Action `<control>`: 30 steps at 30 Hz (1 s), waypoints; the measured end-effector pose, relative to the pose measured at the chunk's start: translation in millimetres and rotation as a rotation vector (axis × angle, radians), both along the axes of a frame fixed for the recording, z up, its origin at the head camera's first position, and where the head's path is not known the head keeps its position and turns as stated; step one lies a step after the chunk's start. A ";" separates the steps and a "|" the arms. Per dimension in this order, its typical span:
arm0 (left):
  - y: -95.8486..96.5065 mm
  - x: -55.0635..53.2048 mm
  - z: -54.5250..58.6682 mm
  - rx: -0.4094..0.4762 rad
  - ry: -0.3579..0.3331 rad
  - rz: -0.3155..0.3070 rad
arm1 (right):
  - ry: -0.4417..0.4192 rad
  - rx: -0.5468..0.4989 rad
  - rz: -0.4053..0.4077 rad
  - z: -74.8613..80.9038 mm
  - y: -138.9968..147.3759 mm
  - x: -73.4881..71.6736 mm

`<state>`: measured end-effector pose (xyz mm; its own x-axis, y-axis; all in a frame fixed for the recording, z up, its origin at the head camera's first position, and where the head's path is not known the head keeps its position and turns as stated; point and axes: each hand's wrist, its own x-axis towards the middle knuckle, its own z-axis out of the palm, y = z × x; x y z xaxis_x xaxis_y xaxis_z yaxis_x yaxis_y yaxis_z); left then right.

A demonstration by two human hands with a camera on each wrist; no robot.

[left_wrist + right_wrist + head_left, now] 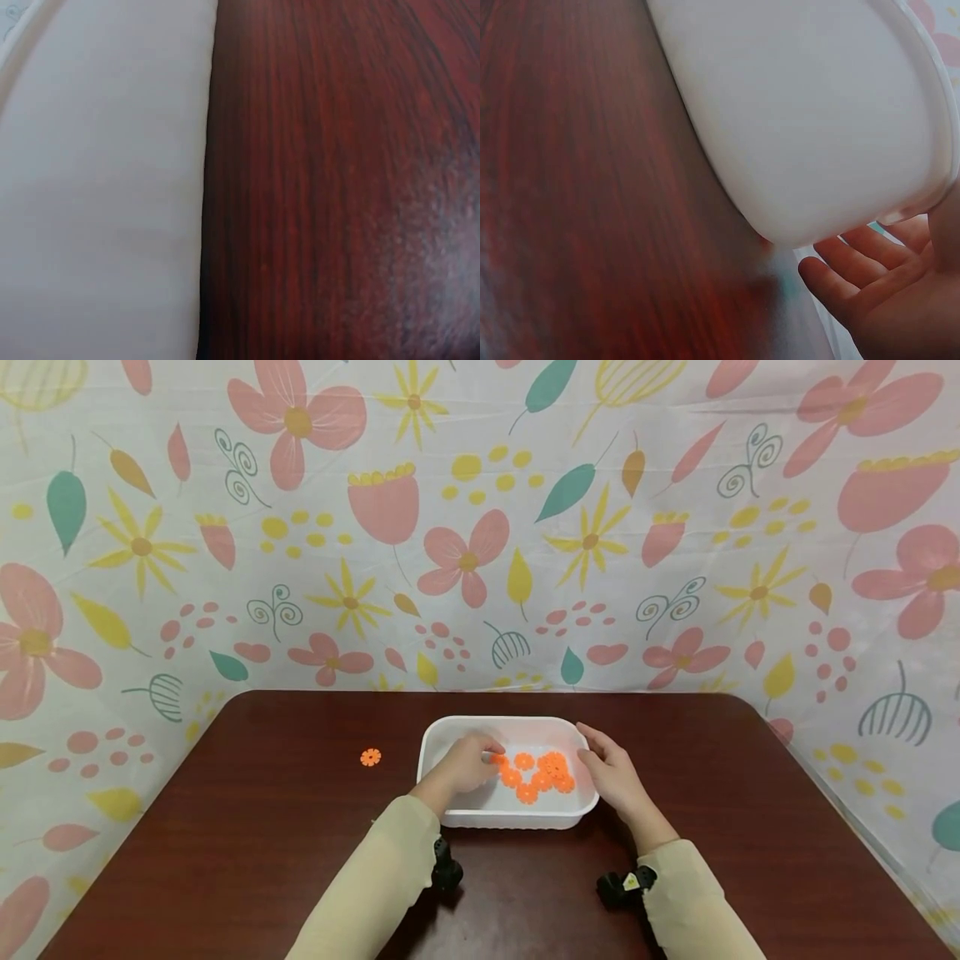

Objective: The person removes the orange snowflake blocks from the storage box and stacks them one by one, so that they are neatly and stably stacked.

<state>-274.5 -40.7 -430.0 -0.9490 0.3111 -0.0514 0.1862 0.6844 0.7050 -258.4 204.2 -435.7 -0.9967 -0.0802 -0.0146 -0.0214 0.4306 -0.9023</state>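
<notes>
A white plastic tray stands on the table with several small orange notched, flower-like discs inside, mostly toward its right half. My left hand reaches into the tray from the front left. Its fingers pinch an orange disc, partly hidden by the fingertips, at the left edge of the group. At the tray's right end, my right hand holds the rim, thumb over the edge. In the right wrist view, its fingers lie by the tray's outer end wall. The left wrist view shows only the tray's outer side and tabletop.
One more orange disc lies on the dark brown wooden table, left of the tray. A flower-patterned cloth hangs behind the table and along its sides. Black wrist cameras are strapped on both forearms.
</notes>
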 end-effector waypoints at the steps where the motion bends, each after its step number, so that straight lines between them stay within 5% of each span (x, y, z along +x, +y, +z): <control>1: 0.2 -0.3 -0.5 -0.003 0.010 -0.015 | 0.002 0.000 -0.001 0.5 0.2 -0.1; 10: -1.3 2.0 -1.0 -0.057 0.076 -0.086 | 0.015 0.006 0.003 -0.2 0.8 -1.2; 21: -1.3 2.9 -1.0 -0.125 0.040 -0.042 | 0.016 -0.005 -0.002 -1.0 1.0 -1.1; 30: -4.4 6.2 0.2 -0.093 0.007 -0.001 | 0.007 0.001 -0.002 -2.8 1.8 -1.1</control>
